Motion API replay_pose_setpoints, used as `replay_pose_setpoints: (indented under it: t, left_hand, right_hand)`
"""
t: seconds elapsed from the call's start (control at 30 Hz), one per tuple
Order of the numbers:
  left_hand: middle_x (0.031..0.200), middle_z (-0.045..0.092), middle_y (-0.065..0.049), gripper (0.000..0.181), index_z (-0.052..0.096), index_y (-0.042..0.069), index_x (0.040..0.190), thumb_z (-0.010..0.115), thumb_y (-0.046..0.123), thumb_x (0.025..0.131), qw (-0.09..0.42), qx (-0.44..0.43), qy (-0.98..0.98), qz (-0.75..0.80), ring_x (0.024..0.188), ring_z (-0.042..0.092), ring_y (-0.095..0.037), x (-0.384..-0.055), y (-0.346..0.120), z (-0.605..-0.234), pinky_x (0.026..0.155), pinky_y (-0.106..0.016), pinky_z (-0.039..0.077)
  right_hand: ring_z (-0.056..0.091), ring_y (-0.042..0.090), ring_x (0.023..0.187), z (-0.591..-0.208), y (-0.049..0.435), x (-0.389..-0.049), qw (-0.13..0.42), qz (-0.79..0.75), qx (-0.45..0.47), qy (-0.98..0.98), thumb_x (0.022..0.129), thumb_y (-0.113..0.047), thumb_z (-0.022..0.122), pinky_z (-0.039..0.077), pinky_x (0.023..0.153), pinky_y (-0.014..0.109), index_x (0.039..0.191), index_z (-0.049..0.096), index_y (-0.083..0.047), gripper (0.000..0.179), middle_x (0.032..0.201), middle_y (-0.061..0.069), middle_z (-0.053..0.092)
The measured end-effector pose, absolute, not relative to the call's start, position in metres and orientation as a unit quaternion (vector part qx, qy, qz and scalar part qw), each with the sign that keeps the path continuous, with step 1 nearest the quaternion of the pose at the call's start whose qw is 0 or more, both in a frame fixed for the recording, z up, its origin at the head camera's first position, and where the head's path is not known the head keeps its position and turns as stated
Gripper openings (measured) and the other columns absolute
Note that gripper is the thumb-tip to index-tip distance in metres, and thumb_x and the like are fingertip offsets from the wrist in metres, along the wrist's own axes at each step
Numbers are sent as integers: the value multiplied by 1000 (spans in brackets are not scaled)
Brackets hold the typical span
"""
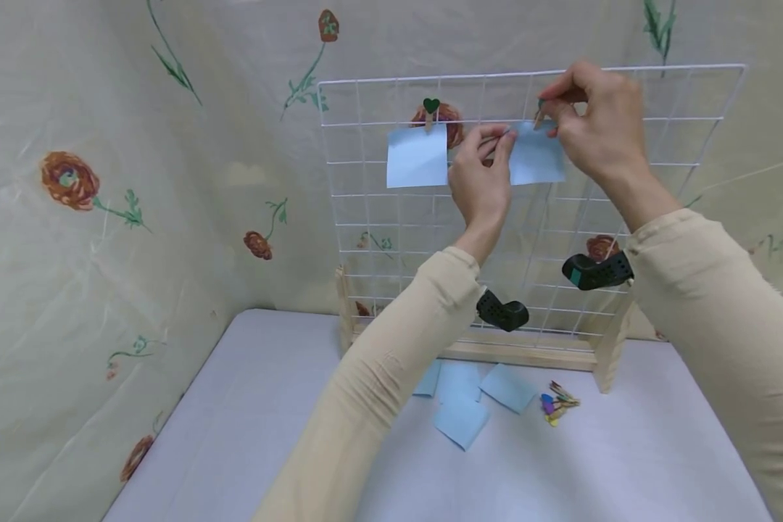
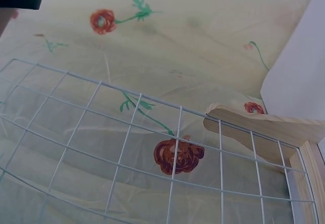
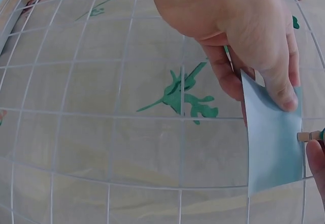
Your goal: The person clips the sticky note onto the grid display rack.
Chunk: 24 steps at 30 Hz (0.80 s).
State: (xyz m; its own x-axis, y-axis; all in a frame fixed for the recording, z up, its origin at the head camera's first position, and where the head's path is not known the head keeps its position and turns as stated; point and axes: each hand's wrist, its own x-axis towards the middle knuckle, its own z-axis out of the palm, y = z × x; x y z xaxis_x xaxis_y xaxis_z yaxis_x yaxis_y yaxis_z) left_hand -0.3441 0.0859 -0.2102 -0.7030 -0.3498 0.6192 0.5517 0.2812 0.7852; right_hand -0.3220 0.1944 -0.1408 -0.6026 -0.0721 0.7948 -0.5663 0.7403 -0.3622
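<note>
My left hand (image 1: 486, 177) pinches the upper left edge of a blue paper sheet (image 1: 536, 161) against the white wire grid (image 1: 381, 196). At the sheet's top edge, my right hand (image 1: 603, 119) grips a small wooden clothespin (image 1: 539, 114) with a green end. The right wrist view shows the left hand (image 3: 244, 36) with its thumb on the sheet (image 3: 274, 137), and the clothespin (image 3: 307, 136) touching the sheet's edge near right-hand fingertips (image 3: 317, 160). Left of my hands, another blue sheet (image 1: 414, 159) hangs from a clothespin with a green heart (image 1: 431, 109). No left-hand fingers appear in the left wrist view.
Several blue sheets (image 1: 462, 420) lie on the white table (image 1: 235, 435) before the grid. Beside them is a small pile of clothespins (image 1: 557, 402) with coloured ends. A wooden base (image 1: 528, 355) supports the grid, and a flowered cloth (image 1: 189, 145) hangs behind it.
</note>
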Motion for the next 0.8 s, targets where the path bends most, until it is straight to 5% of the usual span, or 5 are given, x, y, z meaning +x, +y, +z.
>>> replay_pose_setpoints:
  t: [0.8]
  left_hand:
    - [100, 73, 9, 21, 66, 19, 101, 59, 35, 89, 384, -71, -708, -589, 87, 64, 9, -345, 86, -209, 69, -4, 44]
  right_hand:
    - [46, -18, 69, -140, 192, -322, 396, 307, 173, -848, 91, -4, 55, 41, 55, 2, 98, 65, 3, 14, 98, 18, 70]
